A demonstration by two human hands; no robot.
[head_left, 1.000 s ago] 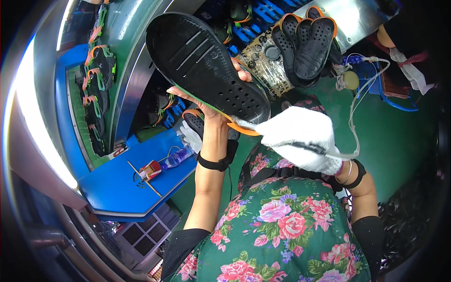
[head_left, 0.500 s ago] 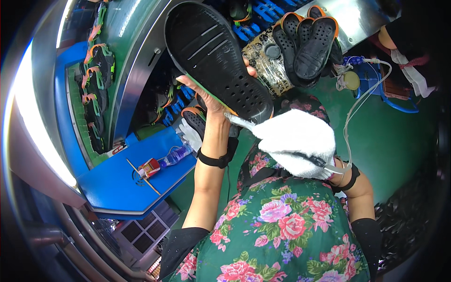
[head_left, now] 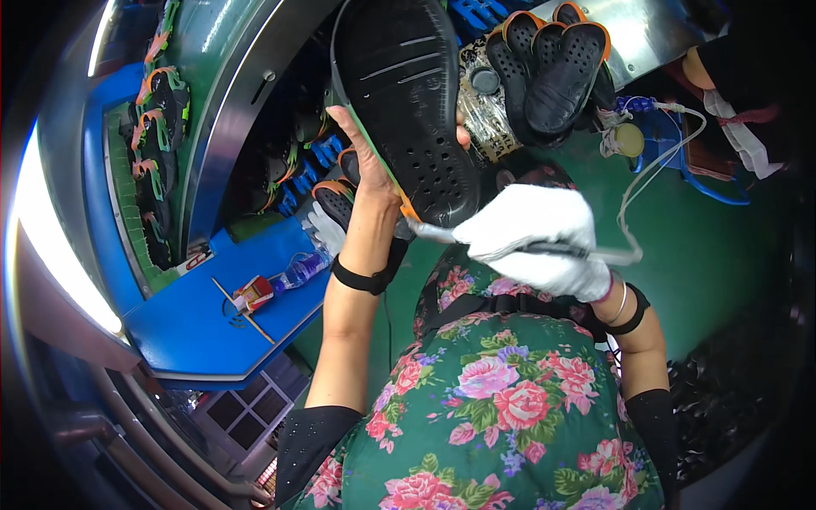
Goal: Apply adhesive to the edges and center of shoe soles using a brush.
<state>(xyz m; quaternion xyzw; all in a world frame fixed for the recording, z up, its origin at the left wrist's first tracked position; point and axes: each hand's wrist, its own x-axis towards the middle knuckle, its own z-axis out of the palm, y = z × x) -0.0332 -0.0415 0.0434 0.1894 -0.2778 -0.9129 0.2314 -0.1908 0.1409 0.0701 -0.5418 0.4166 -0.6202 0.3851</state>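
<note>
My bare left hand (head_left: 371, 167) is closed around a large black shoe sole (head_left: 399, 85), thumb along its left edge and fingertips showing at its right side. The sole stands nearly upright, with grooves across the wide end, small holes near the lower end and a green and orange rim. My right hand (head_left: 540, 238), in a white glove, grips a thin brush (head_left: 433, 232) joined to a pale tube (head_left: 619, 255). The brush tip touches or nearly touches the orange rim at the sole's lower left.
Several black soles with orange rims (head_left: 565, 85) stand beyond my hands, by a tape-wrapped block (head_left: 486, 119). A blue table (head_left: 187, 327) at left bears a plastic bottle (head_left: 302, 270) and a small red box (head_left: 253, 293). Shoe uppers (head_left: 157, 153) line a conveyor; a jar (head_left: 627, 140) stands at right.
The sole has turned clockwise, more upright. My right hand has shifted slightly left, and the brush tip has moved along the lower rim onto its orange part.
</note>
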